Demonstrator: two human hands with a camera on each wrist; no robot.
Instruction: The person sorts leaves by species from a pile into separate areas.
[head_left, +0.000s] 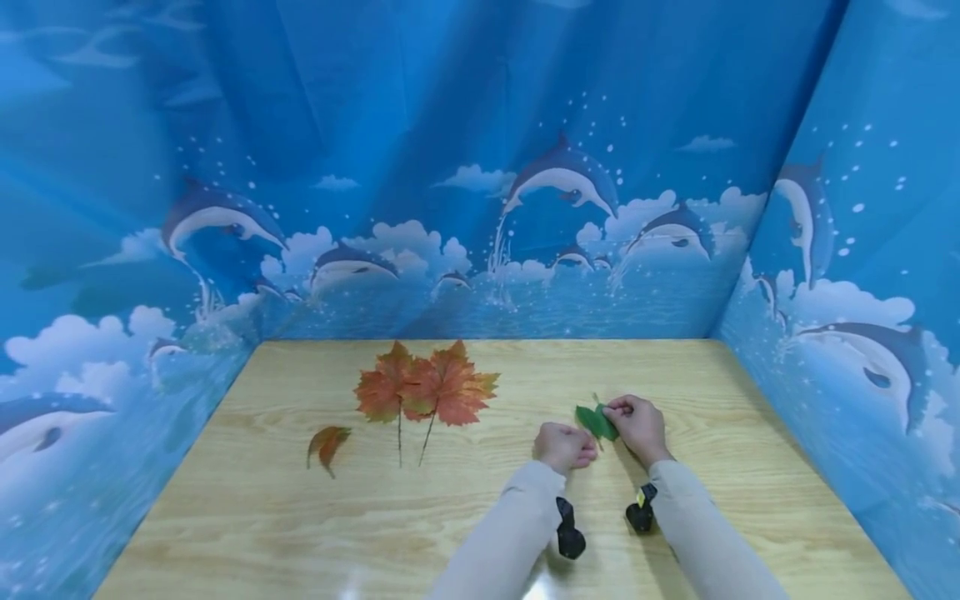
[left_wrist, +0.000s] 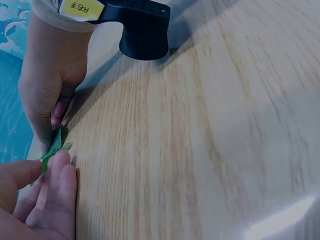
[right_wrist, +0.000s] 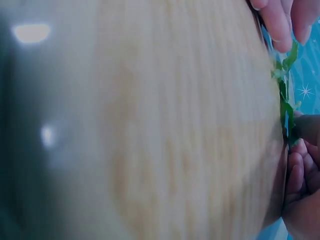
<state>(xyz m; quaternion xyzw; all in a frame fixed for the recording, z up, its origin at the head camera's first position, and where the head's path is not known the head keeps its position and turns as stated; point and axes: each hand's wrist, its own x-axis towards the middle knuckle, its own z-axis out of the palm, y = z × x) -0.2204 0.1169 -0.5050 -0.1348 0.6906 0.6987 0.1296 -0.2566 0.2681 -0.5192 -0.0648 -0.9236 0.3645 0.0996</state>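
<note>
Two green leaves [head_left: 589,420] overlap on the right part of the table, with thin stem ends showing above and below them. My right hand [head_left: 639,427] pinches the right-hand leaf near its upper edge between thumb and fingertips. From the lower left my left hand [head_left: 562,447] reaches in, its fingertips at the lower end of the leaves. In the left wrist view, the green leaf [left_wrist: 56,142] runs between both hands, and its near end sits between my left thumb and fingers [left_wrist: 60,167]. The right wrist view shows the leaf [right_wrist: 287,117] edge-on at the table's far side.
Two orange-red maple leaves [head_left: 450,385] on thin dark stems lie left of my hands. Further left is a small curled brown-orange leaf [head_left: 327,446]. The wood-grain table [head_left: 300,542] is bordered by blue dolphin-print curtains [head_left: 420,167]. Both wrists carry black cameras [head_left: 570,533].
</note>
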